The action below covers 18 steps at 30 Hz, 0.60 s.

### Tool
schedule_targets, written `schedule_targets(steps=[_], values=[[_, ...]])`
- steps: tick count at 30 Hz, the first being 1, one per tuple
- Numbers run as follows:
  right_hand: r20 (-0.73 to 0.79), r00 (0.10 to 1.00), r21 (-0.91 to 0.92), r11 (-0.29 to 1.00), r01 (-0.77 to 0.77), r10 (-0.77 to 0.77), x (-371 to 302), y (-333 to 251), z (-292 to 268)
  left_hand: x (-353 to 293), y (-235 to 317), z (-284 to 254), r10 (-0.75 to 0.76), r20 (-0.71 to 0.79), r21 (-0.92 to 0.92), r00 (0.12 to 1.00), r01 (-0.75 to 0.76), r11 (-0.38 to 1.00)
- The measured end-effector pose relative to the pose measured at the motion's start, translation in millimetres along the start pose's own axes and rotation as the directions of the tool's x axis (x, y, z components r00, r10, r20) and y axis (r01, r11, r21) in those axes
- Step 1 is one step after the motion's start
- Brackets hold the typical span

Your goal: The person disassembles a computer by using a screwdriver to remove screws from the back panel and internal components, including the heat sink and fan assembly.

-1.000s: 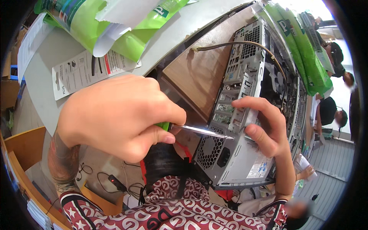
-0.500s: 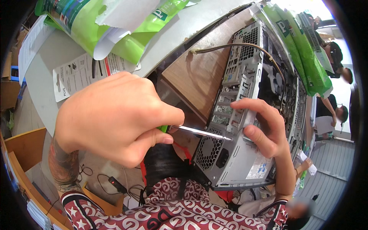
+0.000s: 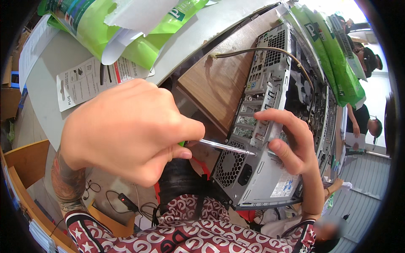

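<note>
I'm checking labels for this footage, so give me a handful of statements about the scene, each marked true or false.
1. The left hand grips a screwdriver. True.
2. The screwdriver's tip points away from the computer case. False: it points toward the computer case.
3. The right hand is clenched in a fist. False: its thumb and index finger are spread apart, at the case.
4. A cable arches over the case's rear edge. True.
5. The package at upper left is mostly red. False: it is mostly green.
</note>
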State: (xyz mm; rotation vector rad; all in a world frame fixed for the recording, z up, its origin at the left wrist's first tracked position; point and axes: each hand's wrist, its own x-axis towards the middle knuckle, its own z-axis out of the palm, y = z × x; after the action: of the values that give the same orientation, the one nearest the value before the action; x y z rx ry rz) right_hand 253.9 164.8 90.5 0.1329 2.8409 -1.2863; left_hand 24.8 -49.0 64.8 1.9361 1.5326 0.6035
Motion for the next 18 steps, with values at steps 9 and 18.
schedule_targets(steps=[9, 18], values=[[0.027, 0.997, -0.063, 0.995, 0.077, -0.076, 0.8, 2.1, 1.4, 1.0, 4.0, 1.6, 0.044, -0.034, 0.087, 0.998, -0.041, 0.995], [0.078, 0.996, -0.151, 0.987, 0.06, -0.048, 0.3, -3.2, -0.3, -1.8, 10.0, 1.7, 0.047, -0.047, 0.264, 0.998, -0.033, 0.964]])
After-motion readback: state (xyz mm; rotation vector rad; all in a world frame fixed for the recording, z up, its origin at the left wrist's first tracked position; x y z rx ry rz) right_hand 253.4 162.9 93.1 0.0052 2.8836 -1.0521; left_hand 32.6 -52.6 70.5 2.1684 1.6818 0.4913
